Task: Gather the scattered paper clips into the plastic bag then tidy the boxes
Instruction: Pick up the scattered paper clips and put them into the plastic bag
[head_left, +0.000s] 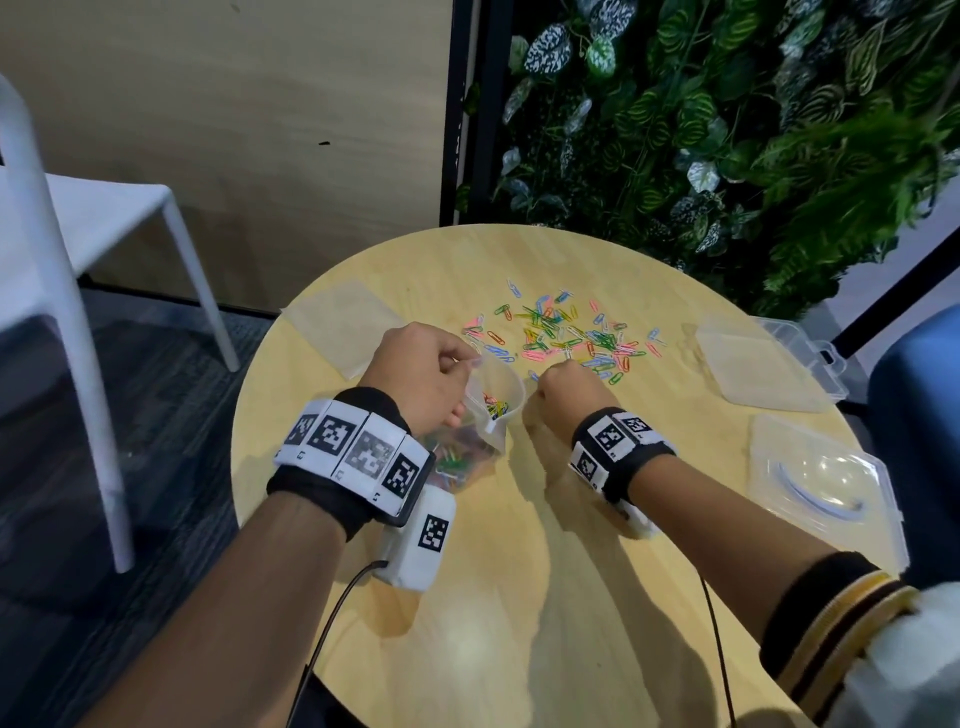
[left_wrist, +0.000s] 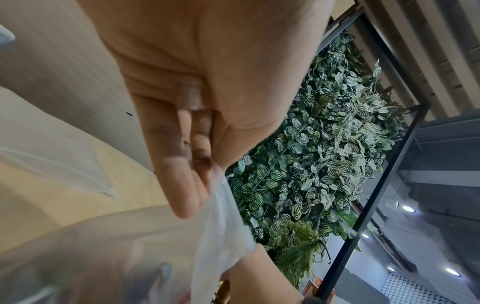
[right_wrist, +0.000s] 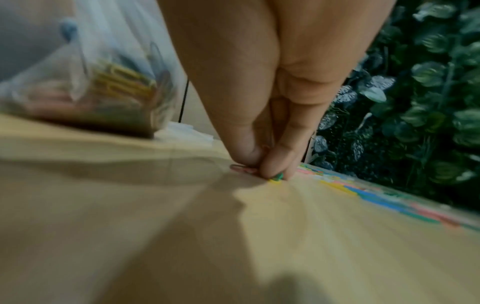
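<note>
Coloured paper clips (head_left: 566, 332) lie scattered over the far half of a round wooden table (head_left: 519, 571). My left hand (head_left: 426, 374) pinches the rim of a clear plastic bag (head_left: 493, 397), holding its mouth open; the bag (right_wrist: 103, 86) holds several clips. In the left wrist view my fingers (left_wrist: 182, 168) grip the bag's edge (left_wrist: 226, 216). My right hand (head_left: 566, 389) is down at the near edge of the pile, right of the bag. Its fingertips (right_wrist: 262, 164) pinch a few paper clips (right_wrist: 275, 176) against the table top.
A clear lid (head_left: 343, 322) lies at the table's far left. An open clear plastic box (head_left: 769, 364) sits at the far right, another clear box (head_left: 826, 488) nearer on the right. A white chair (head_left: 104, 218) stands left, a plant wall (head_left: 727, 130) behind.
</note>
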